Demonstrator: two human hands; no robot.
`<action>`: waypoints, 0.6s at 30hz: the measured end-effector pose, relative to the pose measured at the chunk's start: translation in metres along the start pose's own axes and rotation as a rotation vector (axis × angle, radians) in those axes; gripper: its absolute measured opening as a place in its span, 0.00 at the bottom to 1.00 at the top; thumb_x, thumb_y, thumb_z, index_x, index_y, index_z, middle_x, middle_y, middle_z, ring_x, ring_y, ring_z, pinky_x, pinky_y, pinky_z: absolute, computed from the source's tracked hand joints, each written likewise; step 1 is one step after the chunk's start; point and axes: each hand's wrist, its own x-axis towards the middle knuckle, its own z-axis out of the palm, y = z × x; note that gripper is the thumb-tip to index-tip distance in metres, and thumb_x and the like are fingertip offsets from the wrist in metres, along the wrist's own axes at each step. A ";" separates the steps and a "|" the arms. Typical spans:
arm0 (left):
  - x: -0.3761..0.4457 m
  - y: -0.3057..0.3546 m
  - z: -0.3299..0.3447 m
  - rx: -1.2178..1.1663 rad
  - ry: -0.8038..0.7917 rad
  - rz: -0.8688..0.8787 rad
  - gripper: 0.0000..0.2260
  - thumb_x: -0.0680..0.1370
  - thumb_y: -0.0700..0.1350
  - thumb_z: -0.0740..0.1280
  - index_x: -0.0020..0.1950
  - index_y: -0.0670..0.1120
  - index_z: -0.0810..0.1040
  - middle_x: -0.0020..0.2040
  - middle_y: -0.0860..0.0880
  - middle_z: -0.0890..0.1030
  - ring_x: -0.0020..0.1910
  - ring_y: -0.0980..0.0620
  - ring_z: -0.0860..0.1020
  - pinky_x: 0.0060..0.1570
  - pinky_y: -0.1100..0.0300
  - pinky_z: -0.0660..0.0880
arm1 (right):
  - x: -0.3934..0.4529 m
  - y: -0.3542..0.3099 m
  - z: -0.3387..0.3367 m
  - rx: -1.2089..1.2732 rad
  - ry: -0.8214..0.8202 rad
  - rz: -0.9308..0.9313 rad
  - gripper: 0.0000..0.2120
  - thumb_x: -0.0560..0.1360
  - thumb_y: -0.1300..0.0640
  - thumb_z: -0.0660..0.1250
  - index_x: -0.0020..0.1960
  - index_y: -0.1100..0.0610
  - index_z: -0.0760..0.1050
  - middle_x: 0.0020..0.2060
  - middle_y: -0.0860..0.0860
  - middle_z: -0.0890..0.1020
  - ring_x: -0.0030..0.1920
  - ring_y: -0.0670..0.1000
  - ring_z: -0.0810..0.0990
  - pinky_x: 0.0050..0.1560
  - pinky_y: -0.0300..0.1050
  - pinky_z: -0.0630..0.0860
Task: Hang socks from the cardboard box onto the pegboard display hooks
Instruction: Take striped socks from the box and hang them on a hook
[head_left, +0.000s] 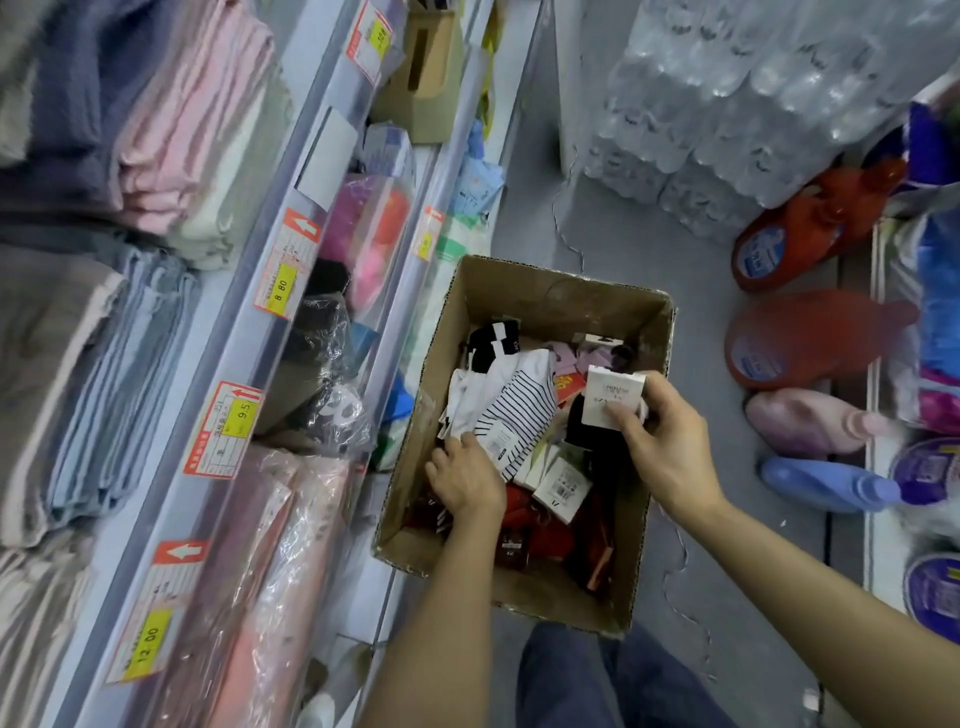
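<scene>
Our right hand (662, 441), at centre right of the frame, pinches a black sock pair by its white card header (613, 397), thumb across the card's face and fingers curled behind it; the pair hangs just above the right side of the cardboard box (524, 291), its black fabric trailing down into the heap; our left hand (465, 480), lower and further left, reaches into the box with fingers bent down onto the striped sock pair (519, 410), though we cannot tell whether it grips the pair or only presses on it; the box sits on the floor (649, 249) in the middle of the frame, beside the shelves (249, 322) of folded towels at left; no pegboard or hooks show here

What could go wrong, as we judge it: the card is held by a light pinch, so the pair may slip or twist when lifted; its fabric may snag neighbouring pairs and drag them out; the hanging hole at the card's top cannot be made out, so we may bring it to a hook wrongly turned

The held pair's long axis runs from the card at upper right towards lower left, card end uppermost; the striped pair lies along a diagonal from upper right to lower left, its label towards the lower end
</scene>
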 end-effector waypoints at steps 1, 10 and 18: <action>-0.004 -0.002 -0.003 0.045 0.046 0.040 0.19 0.78 0.50 0.68 0.69 0.48 0.72 0.66 0.46 0.74 0.62 0.44 0.74 0.59 0.51 0.70 | -0.001 0.000 0.001 0.010 0.010 0.007 0.05 0.78 0.59 0.67 0.52 0.51 0.75 0.46 0.42 0.82 0.49 0.43 0.81 0.48 0.51 0.81; -0.009 -0.007 -0.049 -0.070 0.052 0.271 0.11 0.79 0.52 0.67 0.50 0.45 0.82 0.58 0.45 0.79 0.54 0.45 0.80 0.49 0.54 0.76 | -0.012 -0.002 0.001 -0.021 0.052 0.003 0.05 0.78 0.60 0.68 0.51 0.52 0.75 0.46 0.43 0.83 0.48 0.45 0.81 0.47 0.58 0.80; -0.036 -0.008 -0.092 -0.984 -0.154 0.337 0.13 0.71 0.34 0.70 0.32 0.35 0.68 0.71 0.55 0.74 0.45 0.80 0.74 0.44 0.68 0.69 | -0.026 -0.017 -0.004 -0.017 -0.005 -0.035 0.04 0.78 0.60 0.68 0.52 0.54 0.76 0.46 0.42 0.82 0.49 0.44 0.81 0.48 0.53 0.82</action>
